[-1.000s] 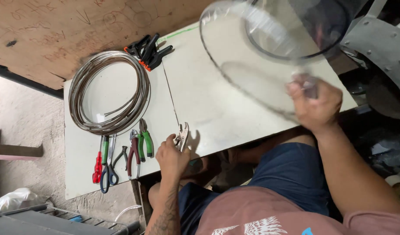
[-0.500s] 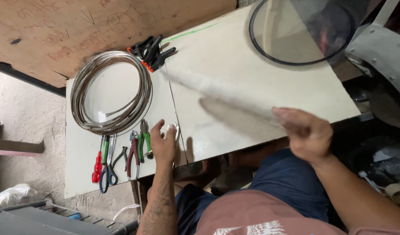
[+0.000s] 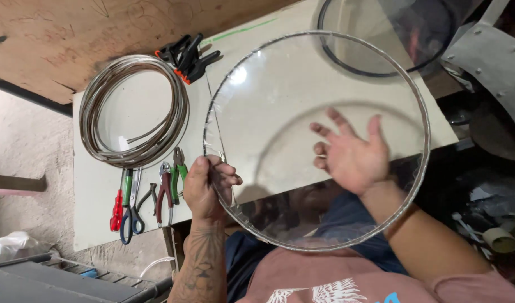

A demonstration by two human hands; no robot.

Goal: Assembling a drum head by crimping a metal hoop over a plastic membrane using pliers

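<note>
Gripping one clear disc: left hand; right hand flat.

The person wears a faded red shirt with a white and blue print on the chest, and dark blue shorts. Dark tattoos cover the left forearm.

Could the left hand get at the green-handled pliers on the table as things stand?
Probably yes, once freed: the left hand grips the rim of the clear round disc, and the green-handled pliers lie uncovered right beside it.
</note>
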